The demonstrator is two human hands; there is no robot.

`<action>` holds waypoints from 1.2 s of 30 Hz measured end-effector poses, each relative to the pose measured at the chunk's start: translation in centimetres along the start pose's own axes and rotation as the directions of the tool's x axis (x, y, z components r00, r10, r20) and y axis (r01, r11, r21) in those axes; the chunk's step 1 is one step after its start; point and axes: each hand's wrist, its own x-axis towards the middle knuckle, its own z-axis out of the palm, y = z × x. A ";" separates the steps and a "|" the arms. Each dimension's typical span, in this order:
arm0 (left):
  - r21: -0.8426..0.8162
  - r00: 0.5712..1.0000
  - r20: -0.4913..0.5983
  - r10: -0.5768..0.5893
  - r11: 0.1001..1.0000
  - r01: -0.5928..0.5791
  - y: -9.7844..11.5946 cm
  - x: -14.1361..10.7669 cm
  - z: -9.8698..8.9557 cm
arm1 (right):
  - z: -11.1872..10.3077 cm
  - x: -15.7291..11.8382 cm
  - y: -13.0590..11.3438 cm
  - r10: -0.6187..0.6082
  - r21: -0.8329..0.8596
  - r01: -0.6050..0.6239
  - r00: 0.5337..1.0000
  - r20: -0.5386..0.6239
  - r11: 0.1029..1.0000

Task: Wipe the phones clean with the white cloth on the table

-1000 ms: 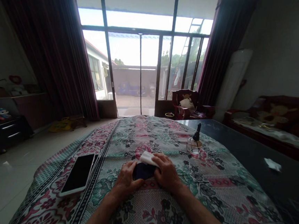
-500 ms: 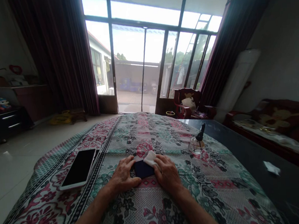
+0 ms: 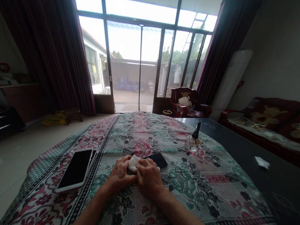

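A dark, flat smartphone [image 3: 158,159] lies on the patterned tablecloth in front of me, its right end showing past my right hand. My right hand [image 3: 149,178] presses a folded white tissue [image 3: 133,163] over the phone's left part. Around that left end my left hand [image 3: 120,174] is curled, fingers above and thumb below, steadying it. Both hands are close together, and they hide the phone's middle and left edge. A small white edge also peeks out on the right hand's right side.
On the left of the cloth lies a larger white tablet [image 3: 75,170]. A clear spray bottle [image 3: 193,143] with a black top stands to the right. Crumpled white paper [image 3: 262,163] rests on the dark table surface [image 3: 254,191].
My right hand has slid left with the tissue, toward my left hand. The phone's right end is now uncovered. The view has shifted slightly.
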 end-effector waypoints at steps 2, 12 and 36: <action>-0.001 1.000 -0.002 -0.005 1.000 0.005 -0.2 0.0 0.1 | -0.2 0.0 0.7 0.010 -0.011 -0.010 1.000 -0.016 1.000; 0.017 0.999 -0.051 -0.006 1.000 0.007 -0.1 -0.2 0.9 | -2.5 1.7 7.8 0.277 -0.100 -0.291 0.952 -0.127 0.952; 0.047 0.997 -0.074 0.001 0.999 0.002 0.2 -0.2 1.2 | -2.3 1.0 4.3 0.121 -0.086 -0.119 0.993 0.016 0.989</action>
